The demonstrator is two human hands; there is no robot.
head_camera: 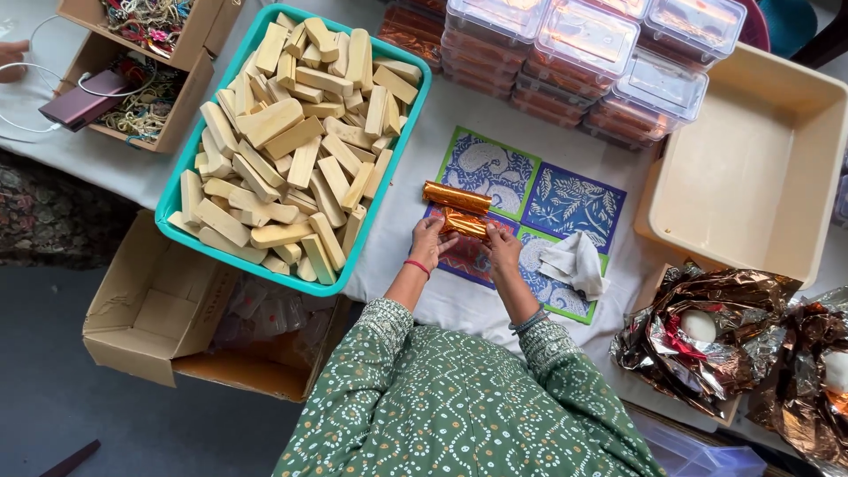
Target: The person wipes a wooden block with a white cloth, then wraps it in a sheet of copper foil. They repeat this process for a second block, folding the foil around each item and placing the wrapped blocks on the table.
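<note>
My left hand (429, 241) and my right hand (503, 250) both hold a bar wrapped in shiny orange foil (465, 223) over a blue patterned mat (565, 201). A second foil-wrapped bar (455, 196) lies on the mat just beyond the hands. A teal tray (173, 201) heaped with several pale bare bars (291, 141) stands to the left. A crumpled white cloth (576, 262) rests on the mat near my right hand.
Stacked clear lidded boxes (609, 53) with orange contents stand at the back. A beige empty tub (751, 168) is at right, crumpled foil rolls (707, 340) below it. Cardboard boxes (155, 314) sit at left; another box (132, 97) holds cords and a dark power bank.
</note>
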